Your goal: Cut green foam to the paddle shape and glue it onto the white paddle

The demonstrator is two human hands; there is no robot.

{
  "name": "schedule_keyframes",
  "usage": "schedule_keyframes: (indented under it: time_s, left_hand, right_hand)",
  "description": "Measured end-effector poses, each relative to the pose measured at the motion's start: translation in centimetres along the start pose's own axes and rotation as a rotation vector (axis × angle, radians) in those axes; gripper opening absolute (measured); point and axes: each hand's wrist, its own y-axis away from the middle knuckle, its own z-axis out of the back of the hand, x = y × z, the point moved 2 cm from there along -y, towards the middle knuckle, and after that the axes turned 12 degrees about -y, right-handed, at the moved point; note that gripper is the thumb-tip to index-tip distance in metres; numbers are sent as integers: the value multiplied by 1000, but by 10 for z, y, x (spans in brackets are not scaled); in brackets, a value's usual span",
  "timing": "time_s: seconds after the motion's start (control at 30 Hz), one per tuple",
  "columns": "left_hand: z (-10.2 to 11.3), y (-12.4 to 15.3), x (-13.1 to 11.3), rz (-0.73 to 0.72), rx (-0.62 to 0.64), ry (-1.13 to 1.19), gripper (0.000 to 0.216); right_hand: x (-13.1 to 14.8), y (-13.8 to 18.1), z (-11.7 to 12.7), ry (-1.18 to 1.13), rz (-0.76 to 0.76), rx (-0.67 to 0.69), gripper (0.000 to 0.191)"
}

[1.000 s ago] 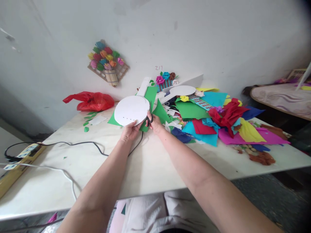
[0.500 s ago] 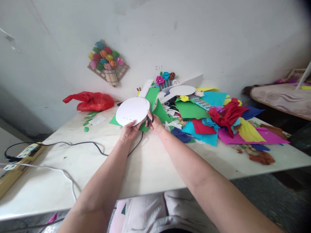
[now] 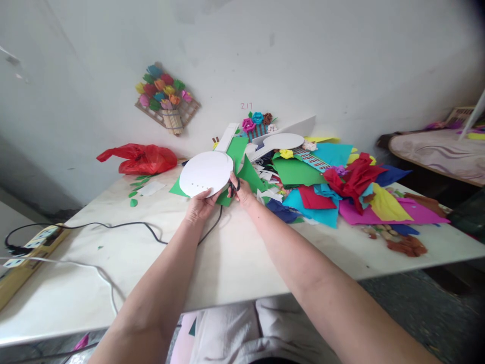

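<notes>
White disc [image 3: 206, 172] against green paper [image 3: 238, 150], "217" [image 3: 246, 106] on wall [image 3: 303, 65]

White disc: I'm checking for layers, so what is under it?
Green paper sticks out from beneath the white disc at left and right. The covered part of the paper, and anything else hidden there, can't be seen.

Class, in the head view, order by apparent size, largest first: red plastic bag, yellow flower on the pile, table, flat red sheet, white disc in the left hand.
1. Table
2. White disc and red plastic bag: too close to rank
3. Flat red sheet
4. Yellow flower
</notes>
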Motion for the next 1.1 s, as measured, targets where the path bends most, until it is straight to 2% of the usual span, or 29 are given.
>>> schedule_keyframes:
  time_s: [0.47,0.77,1.1]
  left_hand:
    - [1,0,0,3,-13,-26,76]
    - [2,-2,0,-47,11,-98,74]
    - [4,-3,2,-21,31,-53,78]
  right_hand:
    - [0,0,-2,-10,33,-26,49]
    - [-4,-2,-1,-27,12,-5,51]
    - [-1,0,0,-25,13,-12,53]
